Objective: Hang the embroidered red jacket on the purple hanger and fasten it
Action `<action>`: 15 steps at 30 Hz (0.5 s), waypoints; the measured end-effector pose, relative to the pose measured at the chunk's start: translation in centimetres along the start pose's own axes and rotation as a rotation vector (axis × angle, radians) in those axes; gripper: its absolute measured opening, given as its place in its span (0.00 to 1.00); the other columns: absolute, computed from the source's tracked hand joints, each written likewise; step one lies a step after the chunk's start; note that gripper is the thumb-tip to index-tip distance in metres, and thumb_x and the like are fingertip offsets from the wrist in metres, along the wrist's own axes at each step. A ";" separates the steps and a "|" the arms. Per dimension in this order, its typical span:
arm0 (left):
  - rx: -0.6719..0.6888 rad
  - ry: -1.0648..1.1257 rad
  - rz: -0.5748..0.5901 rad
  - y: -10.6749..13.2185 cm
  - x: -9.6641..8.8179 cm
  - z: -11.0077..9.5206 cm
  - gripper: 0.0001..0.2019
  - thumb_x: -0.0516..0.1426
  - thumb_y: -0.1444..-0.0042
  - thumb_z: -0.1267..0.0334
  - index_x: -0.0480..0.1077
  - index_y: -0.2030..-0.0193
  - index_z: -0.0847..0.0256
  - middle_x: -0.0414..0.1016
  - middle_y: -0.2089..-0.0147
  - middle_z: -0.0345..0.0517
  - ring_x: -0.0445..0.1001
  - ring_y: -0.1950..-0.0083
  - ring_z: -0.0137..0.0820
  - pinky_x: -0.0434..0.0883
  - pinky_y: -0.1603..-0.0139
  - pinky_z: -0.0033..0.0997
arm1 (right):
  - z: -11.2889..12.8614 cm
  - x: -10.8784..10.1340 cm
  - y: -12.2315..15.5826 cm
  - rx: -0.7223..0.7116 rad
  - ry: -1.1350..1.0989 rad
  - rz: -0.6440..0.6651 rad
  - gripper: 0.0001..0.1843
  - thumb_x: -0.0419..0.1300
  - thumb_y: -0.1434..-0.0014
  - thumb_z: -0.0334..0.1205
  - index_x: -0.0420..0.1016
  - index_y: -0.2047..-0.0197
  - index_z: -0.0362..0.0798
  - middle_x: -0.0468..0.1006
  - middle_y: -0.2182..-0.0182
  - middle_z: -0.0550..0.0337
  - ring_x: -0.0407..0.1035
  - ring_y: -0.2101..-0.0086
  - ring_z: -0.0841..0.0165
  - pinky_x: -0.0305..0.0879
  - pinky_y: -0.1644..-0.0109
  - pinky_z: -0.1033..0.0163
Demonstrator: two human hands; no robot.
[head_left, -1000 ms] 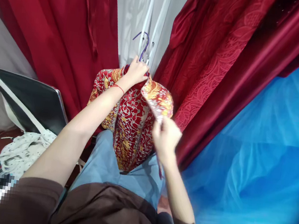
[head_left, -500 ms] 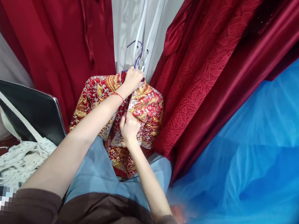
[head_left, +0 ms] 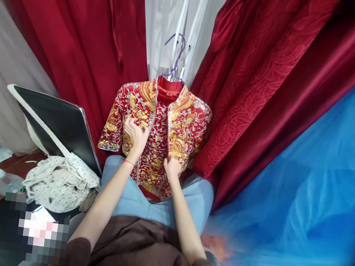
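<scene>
Both hands have dropped: left hand [head_left: 135, 134] flat, right hand [head_left: 172, 167] seemingly pinching jacket [head_left: 184, 120].

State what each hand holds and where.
Left hand rests on the embroidered jacket, left front panel; right hand pinches its right front edge.

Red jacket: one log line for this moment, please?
left hand: flat on jacket | right hand: grips front edge | jacket: on hanger
</scene>
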State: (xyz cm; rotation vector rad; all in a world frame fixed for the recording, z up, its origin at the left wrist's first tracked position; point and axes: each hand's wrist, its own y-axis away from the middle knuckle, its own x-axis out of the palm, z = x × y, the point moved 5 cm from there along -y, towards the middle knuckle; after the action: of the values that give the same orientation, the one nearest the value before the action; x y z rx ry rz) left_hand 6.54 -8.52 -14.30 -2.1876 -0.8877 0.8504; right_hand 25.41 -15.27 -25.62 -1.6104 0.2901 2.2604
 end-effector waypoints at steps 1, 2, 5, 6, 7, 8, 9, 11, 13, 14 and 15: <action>-0.044 -0.044 0.043 1.1 0.3 1.7 0.21 0.57 0.45 0.64 0.58 0.46 0.65 0.61 0.40 0.69 0.62 0.35 0.52 0.61 0.35 0.54 | -0.2 1.0 0.5 0.001 0.002 0.025 0.19 0.52 0.31 0.43 0.73 0.45 0.41 0.81 0.55 0.41 0.77 0.54 0.59 0.66 0.53 0.63; -0.068 -0.088 0.100 2.2 0.7 3.2 0.19 0.56 0.44 0.63 0.59 0.47 0.66 0.63 0.41 0.68 0.63 0.36 0.51 0.62 0.36 0.52 | -0.3 1.8 0.9 0.001 0.004 0.046 0.18 0.51 0.31 0.42 0.72 0.45 0.41 0.82 0.56 0.42 0.78 0.55 0.60 0.66 0.54 0.63; -0.035 -0.242 0.366 5.3 2.7 6.0 0.20 0.57 0.43 0.55 0.63 0.50 0.67 0.67 0.45 0.67 0.67 0.40 0.51 0.64 0.38 0.47 | 0.0 3.4 1.7 -0.001 0.013 0.091 0.18 0.50 0.30 0.40 0.71 0.43 0.40 0.82 0.57 0.42 0.78 0.56 0.61 0.66 0.55 0.64; -0.018 -0.296 0.458 6.2 3.3 6.6 0.21 0.58 0.43 0.52 0.64 0.50 0.68 0.68 0.46 0.68 0.67 0.41 0.52 0.64 0.38 0.47 | 0.3 3.6 1.8 -0.005 0.016 0.102 0.18 0.50 0.30 0.40 0.71 0.43 0.40 0.82 0.56 0.41 0.78 0.56 0.61 0.66 0.55 0.64; -0.011 -0.345 0.535 7.0 3.7 7.3 0.21 0.57 0.43 0.52 0.66 0.51 0.68 0.69 0.46 0.68 0.68 0.41 0.52 0.65 0.39 0.47 | 0.6 3.7 1.8 -0.012 0.019 0.113 0.19 0.50 0.30 0.40 0.71 0.43 0.41 0.81 0.56 0.41 0.78 0.55 0.61 0.66 0.55 0.64; -0.012 -0.383 0.593 7.7 4.0 7.9 0.19 0.56 0.41 0.52 0.67 0.52 0.67 0.70 0.46 0.68 0.68 0.41 0.53 0.65 0.40 0.46 | 0.9 3.8 1.8 -0.020 0.023 0.125 0.19 0.49 0.30 0.41 0.71 0.43 0.41 0.81 0.55 0.41 0.78 0.54 0.61 0.67 0.54 0.64; -0.022 -0.408 0.631 8.2 4.1 8.5 0.17 0.54 0.39 0.54 0.69 0.53 0.66 0.71 0.47 0.67 0.69 0.41 0.52 0.66 0.41 0.46 | 1.1 3.9 1.7 -0.029 0.026 0.139 0.19 0.49 0.30 0.41 0.72 0.44 0.41 0.81 0.54 0.41 0.77 0.53 0.61 0.67 0.53 0.64; -0.049 -0.426 0.673 8.6 3.9 9.6 0.15 0.48 0.36 0.58 0.72 0.58 0.64 0.74 0.49 0.64 0.71 0.42 0.49 0.69 0.47 0.42 | 1.4 3.8 1.4 -0.045 0.035 0.168 0.19 0.49 0.29 0.41 0.74 0.45 0.41 0.81 0.53 0.41 0.77 0.52 0.61 0.66 0.52 0.64; -0.062 -0.432 0.718 8.8 3.6 10.3 0.17 0.44 0.34 0.61 0.73 0.59 0.63 0.76 0.50 0.62 0.73 0.45 0.46 0.70 0.52 0.38 | 1.3 3.5 1.2 -0.054 0.047 0.195 0.19 0.49 0.30 0.40 0.74 0.45 0.41 0.80 0.53 0.40 0.77 0.51 0.60 0.66 0.51 0.63; -0.062 -0.429 0.742 8.9 3.4 10.4 0.18 0.43 0.34 0.61 0.74 0.59 0.63 0.77 0.51 0.62 0.75 0.47 0.45 0.70 0.54 0.36 | 1.2 3.2 1.2 -0.054 0.056 0.205 0.20 0.48 0.30 0.40 0.74 0.44 0.40 0.80 0.52 0.40 0.77 0.51 0.60 0.66 0.50 0.63; -0.057 -0.421 0.769 9.1 3.2 10.4 0.19 0.43 0.34 0.62 0.74 0.58 0.63 0.78 0.52 0.61 0.76 0.49 0.43 0.70 0.55 0.35 | 1.2 3.0 1.3 -0.050 0.062 0.215 0.20 0.48 0.30 0.39 0.74 0.44 0.39 0.80 0.52 0.39 0.76 0.51 0.59 0.66 0.50 0.63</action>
State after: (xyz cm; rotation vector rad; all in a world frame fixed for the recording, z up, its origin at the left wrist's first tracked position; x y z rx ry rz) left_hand 3.87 -8.27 -28.18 -2.4616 -0.2045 1.7054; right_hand 22.98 -15.53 -28.04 -1.7525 0.4454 2.3941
